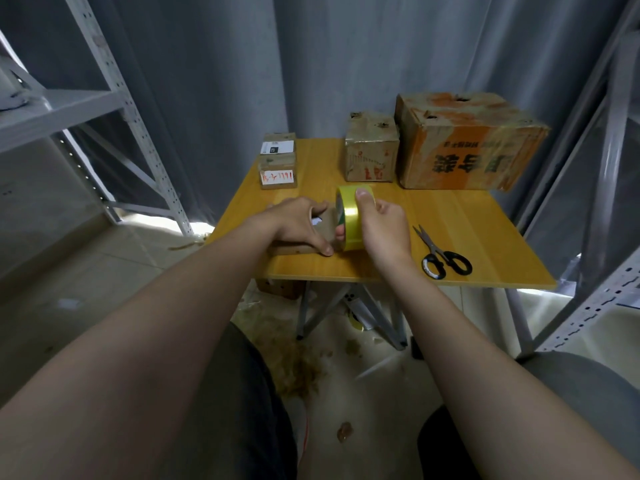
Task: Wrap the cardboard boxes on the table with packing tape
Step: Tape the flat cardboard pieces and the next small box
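Far left, off the bench: grey perforated-steel shelving (104, 81). Bench (485, 244): smooth yellow wood-grain top, straight-edged, on a folding metal frame. Back-left corner: two small cardboard cubes touching, the white-labelled box (278, 144) behind the red-marked box (278, 172). Near-left edge: low cardboard box (294, 250), worn brown, lying flat close to the bench's front edge. The left hand (298, 221) lies palm-down over it and grips it, fingers curled over its far side, thumb pressed at its near right corner. Touching that box's right end: tape roll (353, 220), glossy yellow, standing on edge. The right hand (384, 230) clamps it, thumb over the top of the rim, fingers wrapped behind. Back centre: medium box (372, 150), scuffed, taped, red-marked. Front right: black-handled scissors (443, 254), flat on open bench surface, near the right wrist but apart from it. Back right: large box (464, 143), orange-printed, its torn top holed, just beside the medium box.
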